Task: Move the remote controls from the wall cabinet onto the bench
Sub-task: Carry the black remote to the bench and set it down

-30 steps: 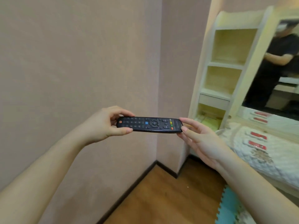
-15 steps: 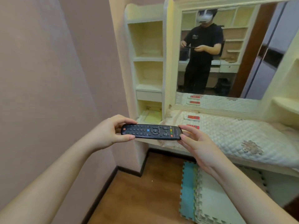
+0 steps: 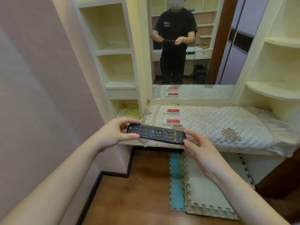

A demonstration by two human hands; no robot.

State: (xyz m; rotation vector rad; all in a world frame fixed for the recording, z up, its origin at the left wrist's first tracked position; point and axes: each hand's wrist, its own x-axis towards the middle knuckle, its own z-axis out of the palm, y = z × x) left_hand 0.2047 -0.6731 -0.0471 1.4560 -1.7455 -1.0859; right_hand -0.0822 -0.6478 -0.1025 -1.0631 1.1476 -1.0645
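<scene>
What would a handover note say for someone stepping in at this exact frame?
Left hand: grip shut on the end of the black remote that has the red button.
Right hand: grip shut on the opposite end; the remote is level, buttons up, held in the air at the bench's front left edge.
Done: two white remotes with red faces already lie side by side on the quilted bench cover, near the mirror.
Left: set the black remote down on the cover. The shelf unit on the left shows no remotes; whether more remain elsewhere cannot be told.
</scene>
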